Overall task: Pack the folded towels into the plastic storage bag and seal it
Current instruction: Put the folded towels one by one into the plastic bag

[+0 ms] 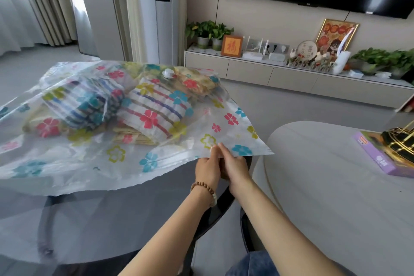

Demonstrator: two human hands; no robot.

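Observation:
A clear plastic storage bag (94,159) printed with coloured flowers lies across a round glass table (125,219). Inside it are several folded towels: a blue-striped one (85,105), a purple-and-red striped one (156,112) and yellowish ones beneath. A white valve cap (168,73) sits on the bag's far side. My left hand (207,167), with a bead bracelet on the wrist, and my right hand (235,164) pinch the bag's near right edge side by side, thumbs on top, lifting that corner slightly.
A pale oval table (336,197) stands to the right, carrying a purple box (380,154) and a gold-and-black object (401,141). A TV cabinet with plants and ornaments runs along the far wall. My jeans-clad knee shows at the bottom.

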